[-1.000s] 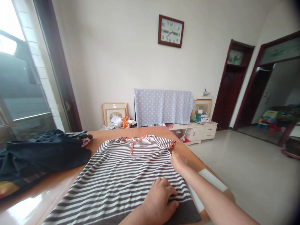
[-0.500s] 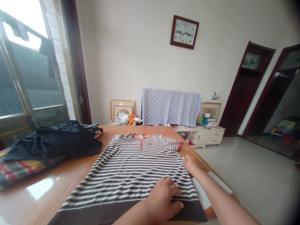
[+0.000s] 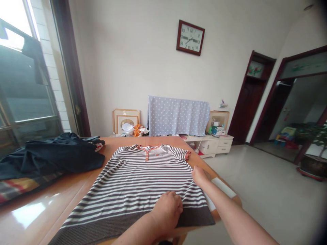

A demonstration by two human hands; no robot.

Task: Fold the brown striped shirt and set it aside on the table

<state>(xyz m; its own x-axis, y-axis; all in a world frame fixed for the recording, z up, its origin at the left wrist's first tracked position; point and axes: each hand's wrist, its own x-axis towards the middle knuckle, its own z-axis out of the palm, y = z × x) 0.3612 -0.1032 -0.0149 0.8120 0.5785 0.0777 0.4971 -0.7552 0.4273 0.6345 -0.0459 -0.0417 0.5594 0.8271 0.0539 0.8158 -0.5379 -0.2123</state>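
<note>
A black-and-white striped short-sleeved shirt [image 3: 133, 183] lies spread front side up, its collar at the far end and its wide dark hem nearest me. Red trim edges the collar and the right sleeve, and a small badge sits on the chest. My right hand [image 3: 201, 176] is closed in a pinch on the shirt's right side edge, below the sleeve. Lower down, my left hand [image 3: 167, 209] is curled closed on the fabric just above the dark hem; its fingertips are mostly hidden behind the hand.
The shirt lies on a brown wooden table [image 3: 89, 185]. Dark blue clothes [image 3: 56, 153] are heaped at the left, over a plaid cloth [image 3: 22, 187]. A pale flat item [image 3: 222, 187] lies by the right edge. Beyond stands a low white cabinet [image 3: 217, 146].
My left hand has gone from spread fingers to a closed grip near the hem. My right hand stays at the side edge. The view has turned slightly right.
</note>
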